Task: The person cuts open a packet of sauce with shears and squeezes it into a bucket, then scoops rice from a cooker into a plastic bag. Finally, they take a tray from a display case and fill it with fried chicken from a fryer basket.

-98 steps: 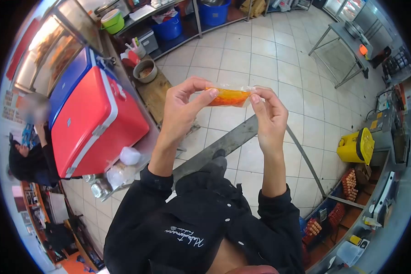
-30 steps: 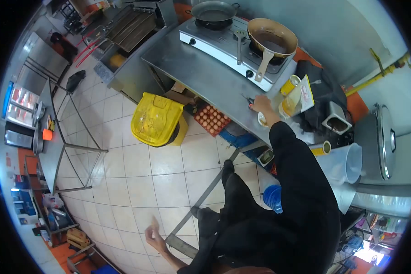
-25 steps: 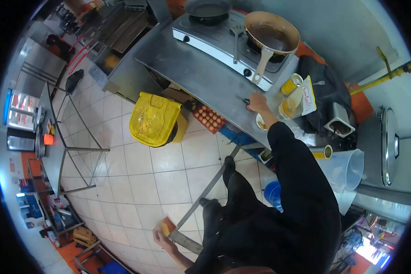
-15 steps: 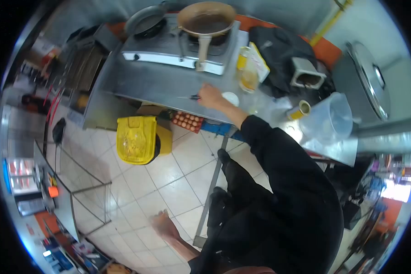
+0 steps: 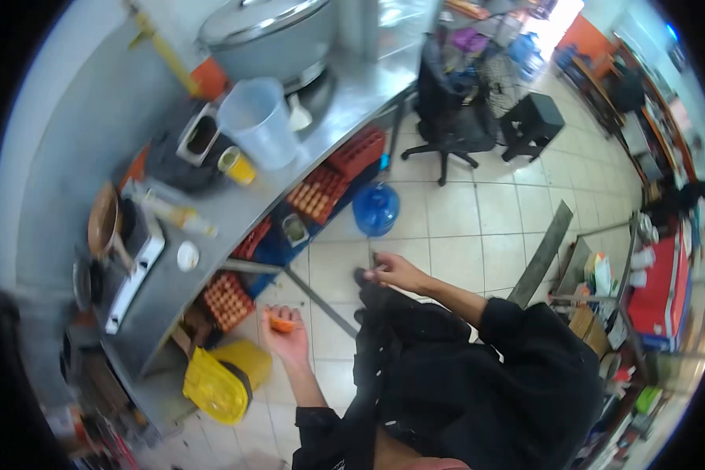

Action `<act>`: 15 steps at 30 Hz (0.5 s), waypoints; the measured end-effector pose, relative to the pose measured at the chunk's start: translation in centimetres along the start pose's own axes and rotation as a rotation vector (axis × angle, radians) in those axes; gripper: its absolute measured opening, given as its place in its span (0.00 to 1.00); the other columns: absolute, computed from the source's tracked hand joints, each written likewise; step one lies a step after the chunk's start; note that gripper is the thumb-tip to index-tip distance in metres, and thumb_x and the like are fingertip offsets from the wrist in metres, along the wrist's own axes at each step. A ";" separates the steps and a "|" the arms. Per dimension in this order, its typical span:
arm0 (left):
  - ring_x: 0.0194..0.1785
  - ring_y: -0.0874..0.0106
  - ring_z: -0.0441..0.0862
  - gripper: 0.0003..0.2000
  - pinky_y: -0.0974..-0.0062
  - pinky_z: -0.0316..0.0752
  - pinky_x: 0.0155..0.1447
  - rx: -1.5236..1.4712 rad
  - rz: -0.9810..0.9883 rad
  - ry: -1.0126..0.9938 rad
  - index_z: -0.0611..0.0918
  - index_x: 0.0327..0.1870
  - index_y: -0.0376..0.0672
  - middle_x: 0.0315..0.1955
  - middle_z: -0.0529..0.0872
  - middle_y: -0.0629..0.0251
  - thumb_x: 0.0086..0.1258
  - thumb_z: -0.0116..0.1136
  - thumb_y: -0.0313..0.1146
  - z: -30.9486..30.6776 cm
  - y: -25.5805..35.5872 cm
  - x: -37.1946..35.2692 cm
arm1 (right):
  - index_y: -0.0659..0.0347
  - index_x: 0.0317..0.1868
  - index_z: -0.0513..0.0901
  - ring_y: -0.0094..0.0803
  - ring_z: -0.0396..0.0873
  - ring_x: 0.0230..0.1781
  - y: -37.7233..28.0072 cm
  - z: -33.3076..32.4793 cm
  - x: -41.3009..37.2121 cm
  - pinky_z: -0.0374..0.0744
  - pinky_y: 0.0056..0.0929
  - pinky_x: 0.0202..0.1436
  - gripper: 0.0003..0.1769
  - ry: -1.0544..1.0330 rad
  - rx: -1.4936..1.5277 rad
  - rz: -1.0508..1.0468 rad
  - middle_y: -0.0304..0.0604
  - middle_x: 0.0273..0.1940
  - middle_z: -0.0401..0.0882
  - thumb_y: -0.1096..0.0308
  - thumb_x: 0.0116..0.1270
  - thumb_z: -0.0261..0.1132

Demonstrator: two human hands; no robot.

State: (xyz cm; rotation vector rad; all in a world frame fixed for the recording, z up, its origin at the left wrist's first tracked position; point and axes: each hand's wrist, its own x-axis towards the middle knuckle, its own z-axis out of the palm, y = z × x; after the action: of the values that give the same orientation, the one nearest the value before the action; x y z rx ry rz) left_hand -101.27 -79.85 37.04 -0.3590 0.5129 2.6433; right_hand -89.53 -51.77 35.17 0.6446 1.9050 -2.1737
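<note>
My left hand (image 5: 291,345) is turned palm up over the floor, left of my body, its fingers curled round a small orange piece (image 5: 280,322) whose kind I cannot make out. In front of my body, my right hand (image 5: 399,273) is closed on a small knife (image 5: 374,262); only a dark bit of it shows, and the blade is not clear. Beyond my left hand, a yellow bin (image 5: 247,365) and a tray of eggs (image 5: 229,301) are by the steel counter (image 5: 160,301).
On the counter are a stove (image 5: 135,274) with a pan (image 5: 104,219), a white bowl (image 5: 188,256), a clear plastic bucket (image 5: 258,125) and a big lidded pot (image 5: 270,39). A blue water jug (image 5: 377,209) and an office chair (image 5: 450,117) stand on the floor.
My view has turned right, away from the stove. My right hand has left the counter with the knife and is now near my body. The left hand now holds an orange piece.
</note>
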 end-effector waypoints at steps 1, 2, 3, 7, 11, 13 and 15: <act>0.33 0.77 0.67 0.07 0.73 0.63 0.42 -0.017 -0.109 -0.112 0.77 0.46 0.48 0.30 0.74 0.75 0.73 0.60 0.36 -0.2 -2.7 0.7 | 0.66 0.52 0.77 0.26 0.82 0.45 2.1 -3.1 -2.6 0.81 0.28 0.41 0.24 0.129 0.050 0.012 0.42 0.43 0.82 0.55 0.68 0.70; 0.33 0.77 0.67 0.07 0.73 0.63 0.42 -0.001 -0.141 -0.138 0.77 0.46 0.48 0.30 0.74 0.75 0.73 0.60 0.36 1.4 -5.9 1.0 | 0.66 0.52 0.77 0.27 0.82 0.45 3.5 -5.9 -5.1 0.81 0.28 0.42 0.23 0.246 0.125 0.011 0.42 0.44 0.81 0.55 0.69 0.69; 0.37 0.74 0.72 0.06 0.70 0.68 0.47 0.032 -0.192 -0.126 0.78 0.45 0.48 0.32 0.77 0.73 0.73 0.60 0.36 3.4 -9.5 0.8 | 0.65 0.52 0.77 0.29 0.82 0.46 4.7 -8.4 -7.4 0.81 0.29 0.43 0.22 0.357 0.200 0.015 0.42 0.46 0.81 0.55 0.70 0.68; 0.49 0.66 0.81 0.07 0.62 0.73 0.58 0.208 -0.392 -0.118 0.80 0.42 0.46 0.37 0.83 0.67 0.72 0.59 0.38 9.3 -24.0 -0.2 | 0.63 0.52 0.75 0.29 0.82 0.46 7.0 -17.6 -15.4 0.81 0.29 0.44 0.19 0.627 0.341 -0.082 0.42 0.48 0.80 0.56 0.72 0.66; 0.59 0.60 0.80 0.09 0.54 0.71 0.68 0.430 -0.574 -0.436 0.82 0.42 0.41 0.44 0.84 0.63 0.70 0.60 0.36 12.2 -37.9 -0.8 | 0.63 0.53 0.75 0.32 0.83 0.45 12.8 -26.4 -23.1 0.83 0.31 0.46 0.21 0.837 0.456 -0.178 0.44 0.50 0.80 0.54 0.73 0.67; 0.60 0.60 0.79 0.09 0.54 0.71 0.69 0.440 -0.645 -0.492 0.83 0.43 0.40 0.45 0.84 0.64 0.70 0.61 0.36 13.1 -44.7 -1.0 | 0.63 0.51 0.77 0.30 0.83 0.45 15.6 -31.3 -26.9 0.84 0.31 0.46 0.22 0.901 0.438 -0.209 0.43 0.49 0.80 0.54 0.71 0.69; 0.62 0.60 0.79 0.10 0.55 0.71 0.70 0.454 -0.726 -0.525 0.83 0.44 0.39 0.47 0.84 0.64 0.70 0.61 0.36 13.8 -50.7 -1.9 | 0.63 0.51 0.78 0.30 0.83 0.45 17.6 -36.0 -30.2 0.84 0.30 0.45 0.21 1.010 0.421 -0.201 0.42 0.49 0.80 0.54 0.70 0.70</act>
State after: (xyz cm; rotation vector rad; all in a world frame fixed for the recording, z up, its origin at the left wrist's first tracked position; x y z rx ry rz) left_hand -79.19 -32.19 35.05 0.2509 0.6297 1.7522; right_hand -48.17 -23.97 29.41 2.0108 1.8903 -2.6744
